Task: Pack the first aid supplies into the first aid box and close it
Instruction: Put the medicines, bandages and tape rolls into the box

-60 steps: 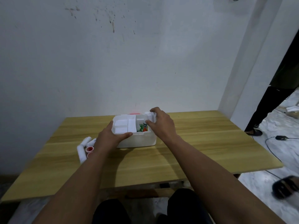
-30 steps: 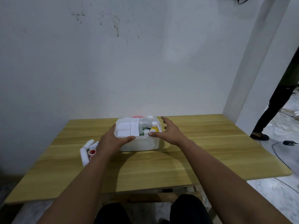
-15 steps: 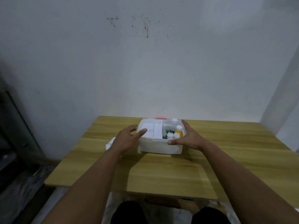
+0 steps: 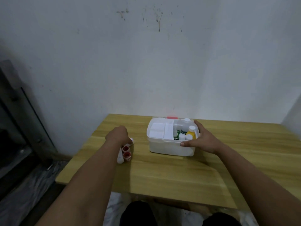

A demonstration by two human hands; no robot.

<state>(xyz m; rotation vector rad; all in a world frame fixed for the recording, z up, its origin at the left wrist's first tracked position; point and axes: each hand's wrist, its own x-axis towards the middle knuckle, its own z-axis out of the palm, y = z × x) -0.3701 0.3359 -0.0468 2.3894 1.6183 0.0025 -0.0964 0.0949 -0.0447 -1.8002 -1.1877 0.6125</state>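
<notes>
The white first aid box (image 4: 169,148) stands open on the wooden table (image 4: 171,175), near the wall. Its left half holds a white tray with flat white pads (image 4: 157,129). A yellow bottle (image 4: 190,134) and small white bottles (image 4: 182,136) stand in the right half. My right hand (image 4: 201,141) grips the box's right end, thumb on the front rim. My left hand (image 4: 118,135) is left of the box, fingers curled down over a white bandage roll (image 4: 131,141) whose end sticks out. Two rolls with red cores (image 4: 126,152) lie just below that hand.
A red and white piece (image 4: 172,117), perhaps the lid, shows behind the box against the wall. The table's left edge (image 4: 76,154) is close to the rolls. A dark glass-fronted cabinet (image 4: 19,128) stands on the left. My knees (image 4: 138,214) are under the front edge.
My left hand left the box and moved left, down onto the rolls. My right hand stays on the box's right end. The view turned left.
</notes>
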